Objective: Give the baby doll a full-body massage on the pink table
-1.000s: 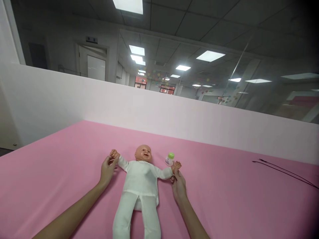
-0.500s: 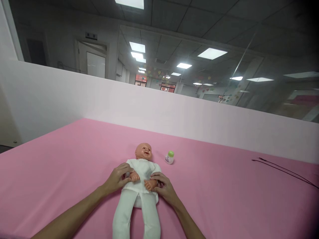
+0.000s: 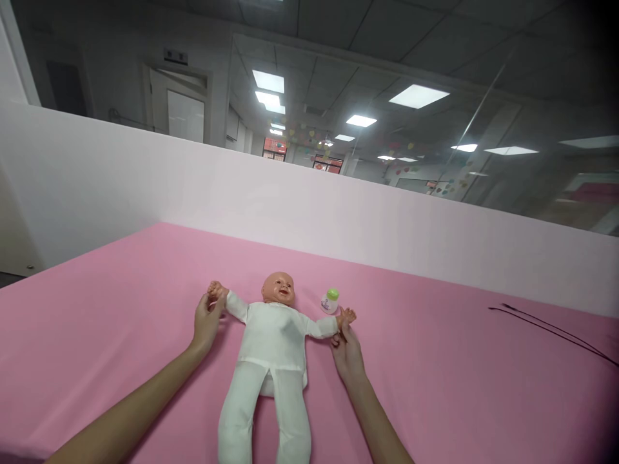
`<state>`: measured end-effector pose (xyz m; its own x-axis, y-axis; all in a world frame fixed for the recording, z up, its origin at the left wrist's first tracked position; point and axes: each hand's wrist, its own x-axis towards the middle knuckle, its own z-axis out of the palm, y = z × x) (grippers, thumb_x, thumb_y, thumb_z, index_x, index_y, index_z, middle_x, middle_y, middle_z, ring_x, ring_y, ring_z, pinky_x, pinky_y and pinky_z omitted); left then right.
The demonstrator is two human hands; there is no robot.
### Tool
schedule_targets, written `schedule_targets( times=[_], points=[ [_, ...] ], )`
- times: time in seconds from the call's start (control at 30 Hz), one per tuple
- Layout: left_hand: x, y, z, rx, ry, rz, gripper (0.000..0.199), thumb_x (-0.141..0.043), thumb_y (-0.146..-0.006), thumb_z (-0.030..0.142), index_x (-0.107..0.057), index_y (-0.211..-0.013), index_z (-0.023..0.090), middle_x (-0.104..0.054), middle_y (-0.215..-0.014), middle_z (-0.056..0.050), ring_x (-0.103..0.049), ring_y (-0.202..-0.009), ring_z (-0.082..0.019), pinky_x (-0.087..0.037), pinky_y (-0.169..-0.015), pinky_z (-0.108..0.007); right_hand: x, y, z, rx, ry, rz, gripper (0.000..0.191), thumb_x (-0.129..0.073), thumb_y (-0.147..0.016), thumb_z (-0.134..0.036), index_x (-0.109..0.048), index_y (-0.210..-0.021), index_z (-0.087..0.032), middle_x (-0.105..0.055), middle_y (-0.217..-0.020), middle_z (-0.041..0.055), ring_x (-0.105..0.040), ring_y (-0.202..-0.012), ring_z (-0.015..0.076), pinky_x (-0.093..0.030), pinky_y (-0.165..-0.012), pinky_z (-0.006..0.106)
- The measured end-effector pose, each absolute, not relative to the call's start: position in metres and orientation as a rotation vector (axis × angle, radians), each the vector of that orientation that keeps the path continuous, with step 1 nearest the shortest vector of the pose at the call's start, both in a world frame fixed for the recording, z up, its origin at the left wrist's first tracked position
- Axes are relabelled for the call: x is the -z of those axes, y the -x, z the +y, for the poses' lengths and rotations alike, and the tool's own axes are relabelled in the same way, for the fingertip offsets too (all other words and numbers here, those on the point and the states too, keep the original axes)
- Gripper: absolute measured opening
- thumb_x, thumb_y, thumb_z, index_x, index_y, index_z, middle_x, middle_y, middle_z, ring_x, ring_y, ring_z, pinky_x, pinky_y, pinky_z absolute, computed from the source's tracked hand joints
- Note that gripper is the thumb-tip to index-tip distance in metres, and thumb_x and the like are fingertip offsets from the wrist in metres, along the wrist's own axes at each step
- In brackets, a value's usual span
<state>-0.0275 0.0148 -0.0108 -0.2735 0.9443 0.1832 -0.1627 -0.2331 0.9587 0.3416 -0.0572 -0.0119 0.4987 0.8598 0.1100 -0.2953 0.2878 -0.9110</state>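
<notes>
left hand [image 3: 207,320]: pinching doll [image 3: 273,348] wrist | right hand [image 3: 348,348]: pinching opposite wrist | doll: smooth plastic, white cloth | bottle [image 3: 329,301]: rounded, beside right grip

Both hands [image 3: 207,319] have spread the doll's arms [image 3: 235,305] back out from its chest

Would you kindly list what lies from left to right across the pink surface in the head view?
Left hand → doll → small green-capped bottle → right hand → thin black cable.
</notes>
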Motion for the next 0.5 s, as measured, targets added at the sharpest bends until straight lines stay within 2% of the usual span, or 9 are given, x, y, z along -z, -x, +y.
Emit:
schedule_targets(
  times=[0.1, 0.2, 0.27, 0.33, 0.43, 0.5],
  points=[
    [0.004, 0.019, -0.001, -1.631, -1.453, 1.076, 0.034, -0.067, -0.091, 0.050, -0.066, -0.108, 0.021, -0.070, -0.107, -0.008, -0.067, -0.097, -0.023, -0.054, -0.073, -0.030, 0.002, -0.325, -0.065, -0.852, 1.010, -0.844, 0.048, -0.083, -0.076, -0.058, -0.073, -0.111, -0.027, -0.072, -0.091, 0.0015, -0.055, -0.061, 0.0130, -0.047, -0.055, 0.026],
    [0.005, 0.012, -0.014, -1.469, -1.908, 0.948, 0.021, -0.066, -0.094, 0.036, -0.069, -0.110, 0.023, -0.071, -0.113, -0.007, -0.066, -0.103, -0.023, -0.054, -0.079, -0.032, -0.002, -0.305, -0.073, -0.870, 1.010, -1.145, 0.047, -0.089, -0.072, -0.052, -0.074, -0.108, -0.025, -0.073, -0.116, 0.0084, -0.068, -0.095, 0.0233, -0.056, -0.081, 0.034],
    [0.009, 0.009, -0.020, -1.357, -2.169, 0.824, 0.017, -0.064, -0.093, 0.026, -0.070, -0.109, 0.024, -0.072, -0.116, -0.007, -0.064, -0.109, -0.024, -0.053, -0.089, -0.036, 0.000, -0.295, -0.079, -0.869, 1.021, -1.427, 0.041, -0.090, -0.071, -0.048, -0.077, -0.102, -0.024, -0.072, -0.117, 0.0105, -0.066, -0.109, 0.0281, -0.053, -0.095, 0.041],
    [0.013, 0.006, -0.023, -1.306, -2.312, 0.753, 0.018, -0.062, -0.092, 0.018, -0.070, -0.107, 0.024, -0.071, -0.117, -0.007, -0.063, -0.112, -0.024, -0.053, -0.094, -0.038, 0.003, -0.288, -0.083, -0.851, 1.043, -1.646, 0.038, -0.089, -0.073, -0.046, -0.078, -0.103, -0.025, -0.070, -0.118, 0.0109, -0.065, -0.111, 0.0290, -0.052, -0.097, 0.042],
    [0.013, 0.003, -0.025, -1.308, -2.352, 0.767, 0.016, -0.062, -0.091, 0.017, -0.069, -0.104, 0.023, -0.072, -0.115, -0.006, -0.063, -0.111, -0.024, -0.054, -0.090, -0.037, 0.005, -0.282, -0.087, -0.827, 1.057, -1.731, 0.038, -0.086, -0.076, -0.047, -0.079, -0.108, -0.027, -0.068, -0.122, 0.0108, -0.065, -0.112, 0.0288, -0.054, -0.095, 0.041],
    [0.011, 0.002, -0.026, -1.317, -2.324, 0.848, 0.013, -0.063, -0.092, 0.022, -0.069, -0.104, 0.024, -0.073, -0.111, -0.006, -0.064, -0.109, -0.024, -0.054, -0.088, -0.037, 0.004, -0.282, -0.087, -0.816, 1.060, -1.696, 0.037, -0.087, -0.076, -0.046, -0.078, -0.106, -0.027, -0.069, -0.121, 0.0105, -0.065, -0.114, 0.0290, -0.053, -0.098, 0.042]
  ],
)
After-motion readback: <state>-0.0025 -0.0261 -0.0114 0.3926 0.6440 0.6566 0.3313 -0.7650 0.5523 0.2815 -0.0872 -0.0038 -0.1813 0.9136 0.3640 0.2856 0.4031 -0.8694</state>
